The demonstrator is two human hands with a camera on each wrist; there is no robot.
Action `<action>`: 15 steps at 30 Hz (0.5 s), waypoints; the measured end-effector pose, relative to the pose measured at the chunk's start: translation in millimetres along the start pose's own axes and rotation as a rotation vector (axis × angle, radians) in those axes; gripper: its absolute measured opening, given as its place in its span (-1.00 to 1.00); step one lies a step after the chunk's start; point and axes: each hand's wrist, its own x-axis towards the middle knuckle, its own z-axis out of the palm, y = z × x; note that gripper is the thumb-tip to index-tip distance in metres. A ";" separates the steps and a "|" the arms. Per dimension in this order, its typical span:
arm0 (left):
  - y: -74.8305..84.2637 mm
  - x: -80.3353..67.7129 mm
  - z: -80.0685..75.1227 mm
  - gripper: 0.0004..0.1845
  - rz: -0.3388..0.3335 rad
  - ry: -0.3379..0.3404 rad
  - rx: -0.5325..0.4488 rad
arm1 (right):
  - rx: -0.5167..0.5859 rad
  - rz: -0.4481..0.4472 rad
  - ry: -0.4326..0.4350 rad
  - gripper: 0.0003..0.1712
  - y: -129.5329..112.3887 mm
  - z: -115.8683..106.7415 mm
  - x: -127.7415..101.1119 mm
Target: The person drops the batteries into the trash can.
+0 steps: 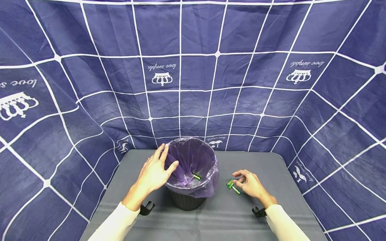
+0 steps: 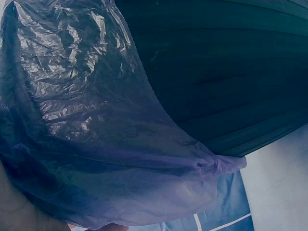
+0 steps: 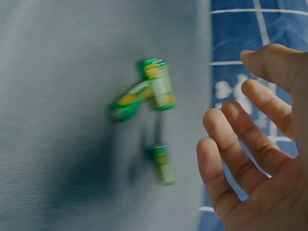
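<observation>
By the right hand [image 3: 262,159], blurred green batteries [image 3: 162,89]

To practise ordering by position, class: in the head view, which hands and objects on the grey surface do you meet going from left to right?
Left hand, black bin, small green-and-yellow cylinders, right hand.

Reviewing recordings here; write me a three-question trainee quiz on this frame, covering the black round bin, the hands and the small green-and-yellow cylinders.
1. Multiple choice: what lines the black round bin?
(a) brown paper sack
(b) translucent purple plastic bag
(c) white cotton cloth

2. True or false: at least one small green-and-yellow cylinder lies inside the bin, while others lie on the grey cloth surface.

3. Short answer: which hand is at the bin's rim?

Key:
1. b
2. True
3. The left hand
</observation>
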 end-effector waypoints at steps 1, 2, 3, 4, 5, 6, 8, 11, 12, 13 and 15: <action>-0.1 0.2 -0.5 -0.02 -0.002 0.001 0.001 | 0.012 0.006 -0.013 -0.73 4.6 3.6 -2.4; -0.3 0.3 -1.1 -0.02 -0.003 0.000 0.004 | 0.027 0.018 -0.027 -0.72 9.2 7.0 -4.3; -0.8 0.2 -1.8 -0.02 -0.006 -0.003 0.005 | 0.039 0.022 -0.038 -0.71 12.9 10.0 -6.0; -0.3 -0.1 -1.5 -0.02 -0.007 -0.006 0.004 | 0.051 0.025 -0.044 -0.70 16.9 12.2 -8.5; 0.2 -0.5 -1.4 -0.02 -0.010 -0.010 0.003 | 0.057 0.027 -0.049 -0.70 21.0 14.7 -10.7; 0.4 -0.8 -1.3 -0.02 -0.013 -0.013 0.001 | 0.059 0.022 -0.053 -0.70 24.5 17.0 -12.8; 0.9 -1.6 -2.1 -0.02 -0.019 -0.019 0.000 | 0.054 0.016 -0.055 -0.69 30.6 21.7 -16.0; 2.0 -1.5 -3.3 -0.01 -0.020 -0.026 -0.001 | 0.036 0.018 -0.043 -0.69 36.9 27.3 -18.9; 2.3 -1.2 -3.5 -0.01 -0.019 -0.027 -0.002 | 0.033 0.027 -0.038 -0.68 38.5 28.4 -19.3; 2.7 -1.0 -3.9 -0.01 -0.019 -0.027 -0.003 | 0.033 0.035 -0.033 -0.67 39.9 29.4 -19.5; 3.1 -0.9 -4.3 -0.01 -0.018 -0.024 -0.004 | 0.037 0.045 -0.024 -0.66 41.9 31.4 -19.8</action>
